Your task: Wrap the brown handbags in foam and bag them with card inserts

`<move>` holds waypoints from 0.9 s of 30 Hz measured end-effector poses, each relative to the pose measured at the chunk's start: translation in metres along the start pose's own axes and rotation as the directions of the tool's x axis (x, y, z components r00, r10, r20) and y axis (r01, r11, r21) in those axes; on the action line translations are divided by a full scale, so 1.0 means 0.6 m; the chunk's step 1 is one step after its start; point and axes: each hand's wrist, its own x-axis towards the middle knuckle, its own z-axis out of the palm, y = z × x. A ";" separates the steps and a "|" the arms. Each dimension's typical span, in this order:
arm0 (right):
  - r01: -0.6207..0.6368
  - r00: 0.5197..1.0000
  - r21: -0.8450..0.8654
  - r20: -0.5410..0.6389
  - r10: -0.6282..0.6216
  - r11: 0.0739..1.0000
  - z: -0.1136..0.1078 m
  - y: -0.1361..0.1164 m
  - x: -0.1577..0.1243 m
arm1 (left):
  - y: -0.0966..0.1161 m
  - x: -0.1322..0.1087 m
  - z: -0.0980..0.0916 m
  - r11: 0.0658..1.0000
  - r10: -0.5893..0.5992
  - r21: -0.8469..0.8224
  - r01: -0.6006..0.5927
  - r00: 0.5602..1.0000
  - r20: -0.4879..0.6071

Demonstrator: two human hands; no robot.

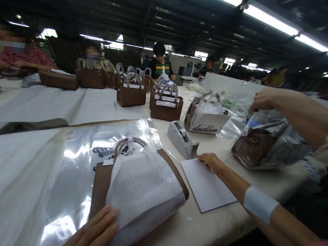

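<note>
A brown handbag (100,189) lies on a clear plastic sheet (72,168) in front of me, its front covered by white wrapping paper (146,176). Its handle (131,139) is wrapped too. My left hand (95,229) rests with fingers stretched out on the paper's lower left edge. To the right, my right hand (211,162) has its fingers bent over the far edge of a white card (208,187) lying on the table. Just beyond that hand stands a grey tape dispenser (182,140). A pale band (260,203) circles the right forearm.
A co-worker's hand (269,98) at the right holds a clear bag over a brown handbag (254,147). Several handbags (165,109) stand farther back, one beside a printed white bag (207,123). White sheets (7,168) cover the left side. Other people sit behind.
</note>
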 end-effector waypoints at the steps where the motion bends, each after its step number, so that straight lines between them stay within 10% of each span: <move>1: 0.025 1.000 0.034 0.013 -0.026 0.999 -0.003 0.002 -0.013 | 0.004 0.003 -0.004 1.000 -0.011 -0.004 0.011 1.000 0.006; 5: 0.101 0.970 0.211 0.197 -0.143 0.972 -0.002 -0.017 -0.121 | 0.023 0.012 -0.014 0.989 -0.122 -0.079 0.125 0.991 0.049; 10: -0.161 0.708 0.319 0.697 -0.116 0.934 0.088 -0.057 -0.310 | 0.040 0.011 -0.017 0.957 -0.239 -0.159 0.244 0.970 0.048; 14: -0.301 0.559 0.199 0.829 0.003 0.932 0.179 -0.044 -0.378 | 0.044 0.009 -0.015 0.957 -0.236 -0.179 0.230 0.972 -0.010; 27: -0.264 0.697 0.045 0.700 0.158 0.964 0.229 -0.025 -0.383 | 0.025 0.035 -0.031 0.964 -0.133 -0.201 0.175 0.969 0.206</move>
